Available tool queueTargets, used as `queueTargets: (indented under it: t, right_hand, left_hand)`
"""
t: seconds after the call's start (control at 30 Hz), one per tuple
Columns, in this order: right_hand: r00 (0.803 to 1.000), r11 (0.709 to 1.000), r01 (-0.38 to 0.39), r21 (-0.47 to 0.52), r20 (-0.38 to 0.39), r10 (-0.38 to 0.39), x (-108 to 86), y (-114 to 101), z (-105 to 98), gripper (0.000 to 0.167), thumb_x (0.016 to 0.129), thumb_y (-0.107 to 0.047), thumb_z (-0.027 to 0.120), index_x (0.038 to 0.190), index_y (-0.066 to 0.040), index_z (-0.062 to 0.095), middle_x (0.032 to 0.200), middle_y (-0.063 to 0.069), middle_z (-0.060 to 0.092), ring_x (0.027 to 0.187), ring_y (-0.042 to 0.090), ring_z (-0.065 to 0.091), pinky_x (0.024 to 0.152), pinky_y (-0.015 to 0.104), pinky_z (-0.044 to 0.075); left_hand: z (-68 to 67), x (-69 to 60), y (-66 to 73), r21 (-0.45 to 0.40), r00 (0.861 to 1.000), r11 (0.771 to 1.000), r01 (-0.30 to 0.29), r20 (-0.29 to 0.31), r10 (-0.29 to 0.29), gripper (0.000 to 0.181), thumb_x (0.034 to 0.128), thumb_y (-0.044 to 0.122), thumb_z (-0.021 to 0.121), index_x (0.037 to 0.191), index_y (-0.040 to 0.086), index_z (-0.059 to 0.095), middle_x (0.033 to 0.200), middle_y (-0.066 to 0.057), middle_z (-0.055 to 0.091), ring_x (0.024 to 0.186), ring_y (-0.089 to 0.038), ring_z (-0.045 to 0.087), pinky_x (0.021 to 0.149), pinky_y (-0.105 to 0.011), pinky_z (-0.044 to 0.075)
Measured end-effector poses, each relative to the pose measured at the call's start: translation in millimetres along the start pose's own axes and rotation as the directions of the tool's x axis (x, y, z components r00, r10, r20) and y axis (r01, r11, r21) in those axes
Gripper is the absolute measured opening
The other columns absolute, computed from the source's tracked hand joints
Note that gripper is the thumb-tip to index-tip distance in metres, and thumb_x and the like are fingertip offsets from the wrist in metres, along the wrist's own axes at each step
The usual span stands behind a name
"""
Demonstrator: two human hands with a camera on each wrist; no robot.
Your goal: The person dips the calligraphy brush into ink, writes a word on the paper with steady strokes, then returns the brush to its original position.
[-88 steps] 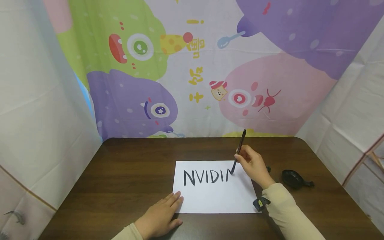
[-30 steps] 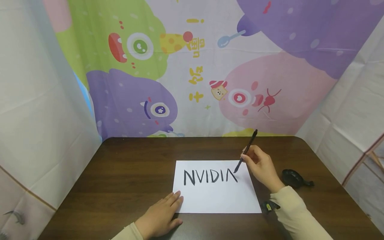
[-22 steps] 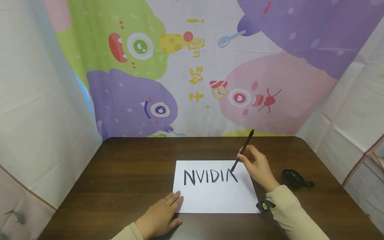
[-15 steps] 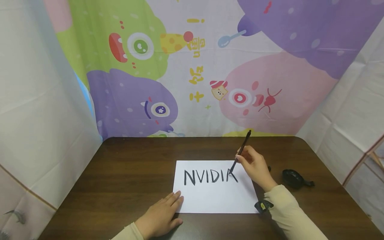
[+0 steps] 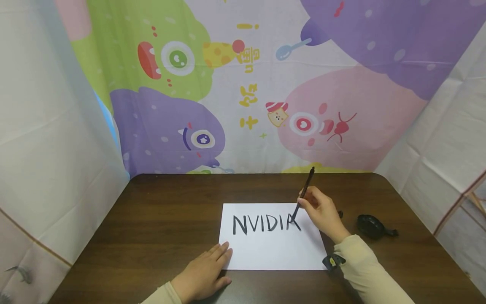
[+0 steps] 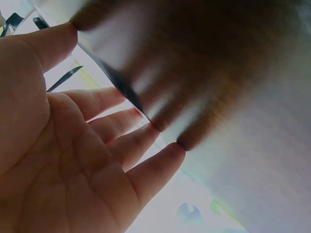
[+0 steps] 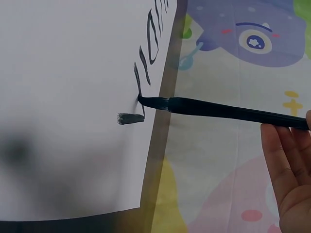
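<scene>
My right hand (image 5: 320, 211) pinches a black ink brush (image 5: 305, 192) between thumb and fingers, its handle leaning up and to the right. In the right wrist view the bristle end of the brush (image 7: 194, 106) touches the white paper (image 7: 63, 73) at the last letter. Black lettering (image 5: 262, 223) reading NVIDIA runs across the upper part of the sheet of paper (image 5: 273, 253). On the sheet's lower left corner my left hand (image 5: 205, 270) rests with fingers extended. The left wrist view shows the palm and fingers of the left hand (image 6: 92, 150), with nothing held.
A small black dish with a short handle (image 5: 371, 226) stands on the brown table (image 5: 159, 219) right of the paper. Part of a dark object (image 5: 340, 214) shows behind my right wrist. A black device (image 5: 332, 261) hangs at that wrist. A cartoon-printed curtain (image 5: 250, 147) backs the table.
The final A has gained its right leg. My right hand moved right, then back left, and the brush tip now sits in the middle of that letter. My left hand stays put.
</scene>
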State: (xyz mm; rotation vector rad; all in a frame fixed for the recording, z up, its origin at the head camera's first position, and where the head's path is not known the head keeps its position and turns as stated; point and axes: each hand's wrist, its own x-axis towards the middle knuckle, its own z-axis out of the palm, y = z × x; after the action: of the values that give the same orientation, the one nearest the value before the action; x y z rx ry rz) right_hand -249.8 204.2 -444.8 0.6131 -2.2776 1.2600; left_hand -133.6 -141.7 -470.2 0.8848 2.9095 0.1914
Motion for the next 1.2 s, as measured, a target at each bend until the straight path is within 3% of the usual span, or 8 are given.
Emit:
queueTargets:
  t: [0.23, 0.5, 0.8, 0.97, 1.2]
  right_hand:
    - [1.0, 0.999, 0.024, -0.046, -0.012, -0.025, 0.0, -1, 1, 0.017, 0.086, 0.002, 0.07, 0.101, -0.001, 0.063, 0.083, 0.01, 0.071, 0.074, 0.013, 0.067, 0.065, 0.016, 0.055]
    - [0.999, 0.997, 0.048, -0.063, -0.012, -0.049, 1.5, -39, -8, 0.016, 0.084, 0.01, 0.068, 0.097, 0.007, 0.061, 0.081, 0.017, 0.069, 0.071, 0.02, 0.067, 0.064, 0.012, 0.053]
    - [1.0, 0.996, 0.019, -0.085, -0.02, -0.021, -0.3, -2, -5, 0.017, 0.085, 0.002, 0.071, 0.1, -0.001, 0.063, 0.081, 0.009, 0.07, 0.07, 0.013, 0.065, 0.062, 0.014, 0.052]
    - [0.999, 0.997, 0.028, -0.075, -0.015, -0.029, -0.5, 2, -7, 0.017, 0.087, -0.004, 0.072, 0.102, -0.005, 0.064, 0.083, 0.005, 0.071, 0.072, 0.009, 0.064, 0.062, 0.015, 0.053]
    - [0.999, 0.996, 0.033, -0.087, -0.013, -0.034, -0.1, 3, -9, 0.015, 0.087, -0.003, 0.071, 0.101, -0.002, 0.064, 0.082, 0.005, 0.07, 0.072, 0.006, 0.063, 0.062, 0.017, 0.053]
  left_hand:
    - [-0.2, -0.5, -0.3, 0.0, 1.0, 1.0, -0.006, -0.004, 0.006, 0.068, 0.0899, 0.043, 0.065, 0.143, 0.005, 0.048, 0.151, -0.015, 0.045, 0.136, -0.036, 0.047, 0.104, -0.055, 0.047]
    - [0.3, -0.3, 0.4, -0.008, 1.0, 1.0, 0.004, -0.003, -0.004, 0.068, 0.0898, 0.043, 0.065, 0.143, 0.005, 0.048, 0.152, -0.014, 0.044, 0.137, -0.035, 0.046, 0.104, -0.054, 0.046]
    - [1.2, -0.2, 0.3, -0.007, 1.0, 1.0, 0.005, -0.009, -0.005, 0.067, 0.0895, 0.043, 0.065, 0.143, 0.005, 0.048, 0.152, -0.014, 0.045, 0.137, -0.035, 0.046, 0.104, -0.054, 0.046]
    - [1.4, -0.3, -0.2, -0.006, 1.0, 1.0, 0.002, -0.017, -0.002, 0.067, 0.0894, 0.042, 0.065, 0.143, 0.005, 0.048, 0.151, -0.014, 0.045, 0.136, -0.036, 0.047, 0.104, -0.054, 0.047]
    - [0.0, -0.6, -0.6, -0.005, 1.0, 1.0, -0.004, -0.017, 0.004, 0.068, 0.0893, 0.043, 0.065, 0.143, 0.004, 0.048, 0.151, -0.015, 0.045, 0.136, -0.036, 0.047, 0.104, -0.055, 0.047]
